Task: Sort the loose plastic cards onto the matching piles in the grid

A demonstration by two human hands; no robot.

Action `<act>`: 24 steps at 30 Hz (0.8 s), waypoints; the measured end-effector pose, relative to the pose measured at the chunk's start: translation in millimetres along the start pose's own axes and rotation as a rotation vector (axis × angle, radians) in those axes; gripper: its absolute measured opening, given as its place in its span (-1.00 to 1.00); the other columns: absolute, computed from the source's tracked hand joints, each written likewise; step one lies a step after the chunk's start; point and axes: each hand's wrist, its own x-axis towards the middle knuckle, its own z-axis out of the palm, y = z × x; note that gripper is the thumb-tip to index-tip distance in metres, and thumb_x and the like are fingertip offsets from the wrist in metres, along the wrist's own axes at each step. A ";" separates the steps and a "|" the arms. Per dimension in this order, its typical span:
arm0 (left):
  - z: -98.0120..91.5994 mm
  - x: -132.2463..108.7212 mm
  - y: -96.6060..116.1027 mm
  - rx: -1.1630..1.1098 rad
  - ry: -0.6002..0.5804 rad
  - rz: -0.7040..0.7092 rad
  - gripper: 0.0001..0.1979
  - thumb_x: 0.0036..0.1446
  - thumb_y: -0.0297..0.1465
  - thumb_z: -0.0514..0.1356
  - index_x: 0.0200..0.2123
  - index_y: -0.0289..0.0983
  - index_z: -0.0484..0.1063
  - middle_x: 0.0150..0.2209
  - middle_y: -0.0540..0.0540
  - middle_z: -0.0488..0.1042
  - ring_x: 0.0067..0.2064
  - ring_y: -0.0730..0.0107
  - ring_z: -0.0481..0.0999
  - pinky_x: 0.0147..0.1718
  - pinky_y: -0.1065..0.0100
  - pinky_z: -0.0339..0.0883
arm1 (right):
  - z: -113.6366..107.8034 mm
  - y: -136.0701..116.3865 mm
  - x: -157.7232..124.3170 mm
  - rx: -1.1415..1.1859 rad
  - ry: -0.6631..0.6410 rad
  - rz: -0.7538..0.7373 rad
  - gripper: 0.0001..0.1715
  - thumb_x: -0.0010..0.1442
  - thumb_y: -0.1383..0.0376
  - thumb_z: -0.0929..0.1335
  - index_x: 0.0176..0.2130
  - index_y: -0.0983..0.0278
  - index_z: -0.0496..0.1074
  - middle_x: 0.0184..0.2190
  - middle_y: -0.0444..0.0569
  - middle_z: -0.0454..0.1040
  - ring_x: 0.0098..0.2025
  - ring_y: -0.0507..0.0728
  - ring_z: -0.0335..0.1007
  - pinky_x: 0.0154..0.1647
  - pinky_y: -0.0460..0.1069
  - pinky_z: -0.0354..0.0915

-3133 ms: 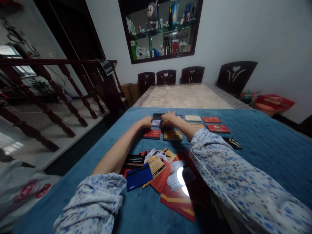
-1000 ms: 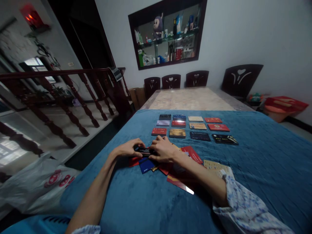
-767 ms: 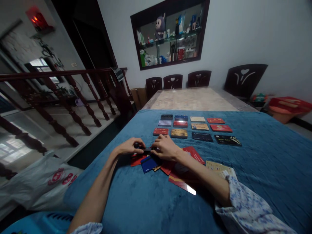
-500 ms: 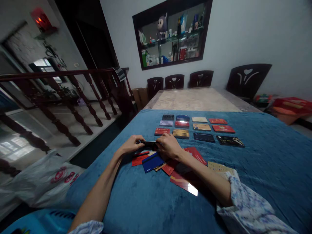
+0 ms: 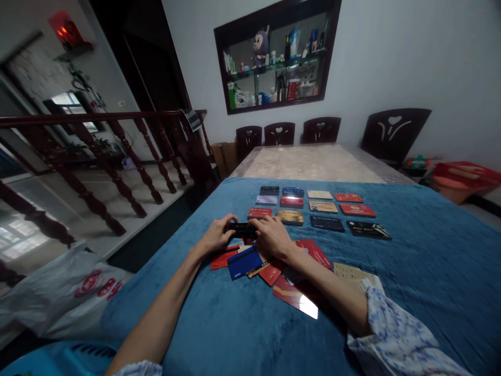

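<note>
While the black card (image 5: 243, 230) is pinched at one end by the left hand (image 5: 217, 233) and at the other by the right hand (image 5: 273, 236), it is between the loose cards (image 5: 245, 262) and the neat card stacks (image 5: 290, 217) on the blue cloth (image 5: 223, 318).

The black card (image 5: 242, 230) in the grip looks like smooth plastic. Just nearer than the grip, the blue card (image 5: 245, 262) has a flat plastic finish, and the red-and-gold sheet (image 5: 289, 297) is glossy, throwing back a hard white glare. Just beyond the grip, the gold card (image 5: 289, 216) carries a metallic-looking sheen. Under them all spreads a soft, matt blue cloth (image 5: 211, 318), faintly napped and creased. Far beyond the grip, the tabletop (image 5: 305, 162) looks like smooth stone. Well left of it, the railing (image 5: 90, 117) appears to be polished wood and the bag (image 5: 66, 297) thin, crinkled plastic.
</note>
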 end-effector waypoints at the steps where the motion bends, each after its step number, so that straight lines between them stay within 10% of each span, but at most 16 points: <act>1: 0.3 0.1 -0.7 0.013 0.008 0.005 -0.76 0.05 -0.48 0.13 -0.16 -0.24 0.37 -0.47 0.08 0.43 -0.44 0.44 0.38 -0.37 0.42 0.26 | 0.6 0.1 0.0 -0.004 -0.003 0.001 -0.56 0.24 0.36 0.32 0.11 0.18 0.35 -0.06 0.05 0.57 0.01 0.23 0.35 -0.03 0.06 0.12; 24: 7.3 2.4 7.2 0.054 0.118 0.098 -0.67 0.08 -0.48 0.16 -0.04 -0.24 0.35 -0.29 -0.01 0.48 -0.31 0.38 0.47 -0.24 0.35 0.39 | -1.9 -0.4 1.4 -0.074 0.081 0.053 -0.41 0.19 0.36 0.30 0.21 0.32 0.26 0.06 0.20 0.44 0.06 0.27 0.27 0.01 0.14 0.15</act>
